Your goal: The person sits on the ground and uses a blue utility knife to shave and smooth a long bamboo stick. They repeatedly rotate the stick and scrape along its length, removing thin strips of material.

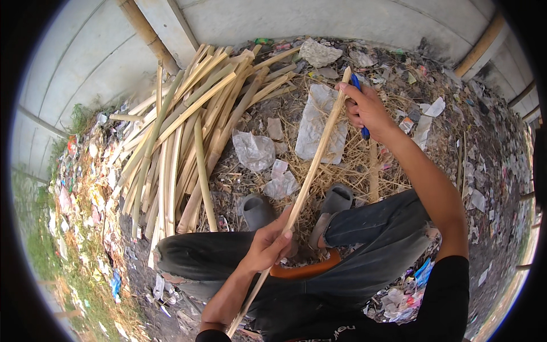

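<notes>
A long, pale split bamboo strip (319, 151) slants from the bottom edge, past my lap, up to the right. My left hand (266, 246) is closed around its lower half, above my knees. Up near the strip's far end, my right hand (367, 111) is closed on a slim blue tool (356, 81). That tool shows on both sides of the fist, and whether it has a blade I cannot tell. The right thumb and fingertips touch or lie right beside the strip.
A large pile of split bamboo (188, 125) lies to the left, by a grey wall (319, 23). Shavings, a flattened white sack (322, 122), a clear plastic bag (252, 151), a rock (320, 53) and litter cover the ground. Grey sandals (259, 212) and an orange seat (307, 269) are below.
</notes>
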A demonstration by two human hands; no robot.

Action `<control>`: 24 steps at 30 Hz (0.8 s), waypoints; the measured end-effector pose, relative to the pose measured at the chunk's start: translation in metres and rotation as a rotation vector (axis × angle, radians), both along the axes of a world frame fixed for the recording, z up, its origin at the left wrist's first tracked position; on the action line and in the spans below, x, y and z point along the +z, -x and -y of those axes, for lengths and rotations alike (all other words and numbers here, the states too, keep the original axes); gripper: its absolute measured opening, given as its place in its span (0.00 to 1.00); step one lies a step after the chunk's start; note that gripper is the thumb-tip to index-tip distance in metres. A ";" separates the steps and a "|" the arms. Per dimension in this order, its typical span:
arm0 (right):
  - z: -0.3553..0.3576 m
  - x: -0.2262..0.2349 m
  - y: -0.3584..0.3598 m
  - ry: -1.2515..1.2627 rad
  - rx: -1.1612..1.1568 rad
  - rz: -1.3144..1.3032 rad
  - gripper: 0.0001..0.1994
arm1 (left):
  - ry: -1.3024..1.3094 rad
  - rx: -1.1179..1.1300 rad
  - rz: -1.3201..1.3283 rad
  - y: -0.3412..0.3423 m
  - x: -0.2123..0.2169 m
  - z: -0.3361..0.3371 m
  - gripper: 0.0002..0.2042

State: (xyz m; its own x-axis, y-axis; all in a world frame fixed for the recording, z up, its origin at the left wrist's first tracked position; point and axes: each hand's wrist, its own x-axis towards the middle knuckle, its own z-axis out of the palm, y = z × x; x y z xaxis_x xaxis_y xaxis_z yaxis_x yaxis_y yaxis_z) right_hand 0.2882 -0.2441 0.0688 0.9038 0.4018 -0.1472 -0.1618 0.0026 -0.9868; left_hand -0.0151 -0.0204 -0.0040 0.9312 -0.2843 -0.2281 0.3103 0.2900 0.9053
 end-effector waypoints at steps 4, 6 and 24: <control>-0.008 -0.002 0.020 0.031 0.126 -0.022 0.14 | -0.024 0.023 0.021 -0.007 0.007 0.001 0.30; -0.012 -0.004 0.028 0.076 0.177 -0.033 0.15 | -0.039 0.047 0.042 -0.008 0.010 0.003 0.30; -0.051 -0.036 0.140 0.726 0.645 0.933 0.23 | -0.070 0.348 0.036 -0.007 -0.022 -0.018 0.27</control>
